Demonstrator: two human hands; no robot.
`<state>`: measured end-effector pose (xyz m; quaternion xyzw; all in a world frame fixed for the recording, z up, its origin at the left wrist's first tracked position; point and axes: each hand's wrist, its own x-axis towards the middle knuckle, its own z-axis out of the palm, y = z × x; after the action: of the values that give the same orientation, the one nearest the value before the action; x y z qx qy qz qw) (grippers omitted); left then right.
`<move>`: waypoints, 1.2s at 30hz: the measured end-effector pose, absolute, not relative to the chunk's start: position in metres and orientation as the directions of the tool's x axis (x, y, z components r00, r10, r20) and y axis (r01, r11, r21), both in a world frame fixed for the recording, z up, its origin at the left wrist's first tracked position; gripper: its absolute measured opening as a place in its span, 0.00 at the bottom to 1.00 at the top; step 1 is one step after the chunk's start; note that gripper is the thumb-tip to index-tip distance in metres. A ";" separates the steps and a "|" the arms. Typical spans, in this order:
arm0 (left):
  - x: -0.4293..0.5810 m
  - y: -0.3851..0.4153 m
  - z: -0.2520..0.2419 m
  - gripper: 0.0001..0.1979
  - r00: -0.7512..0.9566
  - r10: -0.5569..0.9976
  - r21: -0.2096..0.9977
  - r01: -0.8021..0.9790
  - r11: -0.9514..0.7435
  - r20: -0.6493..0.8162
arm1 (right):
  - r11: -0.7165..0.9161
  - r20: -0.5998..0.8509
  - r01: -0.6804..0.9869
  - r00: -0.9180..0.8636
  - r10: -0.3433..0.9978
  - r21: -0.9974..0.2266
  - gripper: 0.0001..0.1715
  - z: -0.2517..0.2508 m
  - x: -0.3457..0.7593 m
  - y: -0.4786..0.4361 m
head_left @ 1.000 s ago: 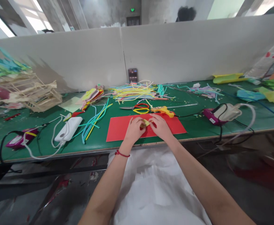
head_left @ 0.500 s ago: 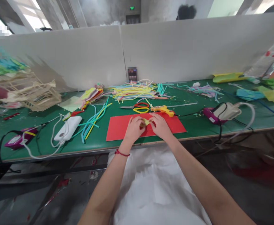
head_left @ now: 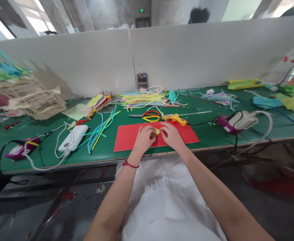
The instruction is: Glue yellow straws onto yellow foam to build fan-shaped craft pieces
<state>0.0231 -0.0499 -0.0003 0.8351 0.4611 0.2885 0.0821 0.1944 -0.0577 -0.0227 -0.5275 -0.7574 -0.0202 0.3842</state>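
Note:
Over a red board at the table's front edge, my left hand and my right hand meet around a small yellow-green piece. It looks like thin crinkled paper, but most of it is hidden by my fingers. Both hands pinch it between thumb and fingertips, one from each side. Just behind the board lie scissors with red and yellow handles, blades pointing left. A yellow glue gun rests beside them, overlapping the board's back edge, its black cord running right.
A heap of coloured strips lies behind the scissors. To the left are loose teal and yellow strips, a white power bank and a purple box with cables. Another purple box stands right. A grey partition closes the back.
The fingers have shifted very slightly on the yellow-green piece, which shows a little less crinkled edge. Both hands stay over the red board; other things lie as before.

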 end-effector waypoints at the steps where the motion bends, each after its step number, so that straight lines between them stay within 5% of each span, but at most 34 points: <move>1: 0.023 -0.050 0.000 0.05 0.410 0.816 0.403 0.721 -0.563 0.407 | 0.444 0.603 0.813 -0.149 0.784 -0.377 0.10 -0.023 0.194 -0.058; 21: 0.022 -0.050 0.002 0.07 0.390 0.823 0.463 0.689 -0.558 0.413 | 0.486 0.673 0.752 -0.078 0.736 -0.444 0.08 -0.020 0.200 -0.054; 30: 0.016 -0.043 -0.004 0.12 0.095 0.919 0.629 0.701 -0.335 0.383 | -0.042 0.654 0.927 0.294 0.697 -0.372 0.16 -0.024 0.264 -0.048; 36: 0.016 -0.042 -0.004 0.12 0.095 0.931 0.670 0.669 -0.322 0.353 | -0.008 0.573 0.961 0.172 0.801 -0.277 0.17 -0.023 0.291 -0.030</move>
<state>0.0157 -0.0420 -0.0045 0.7193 0.5562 0.3787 0.1728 0.2914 -0.0304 -0.0234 -0.6982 -0.6308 -0.1274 0.3135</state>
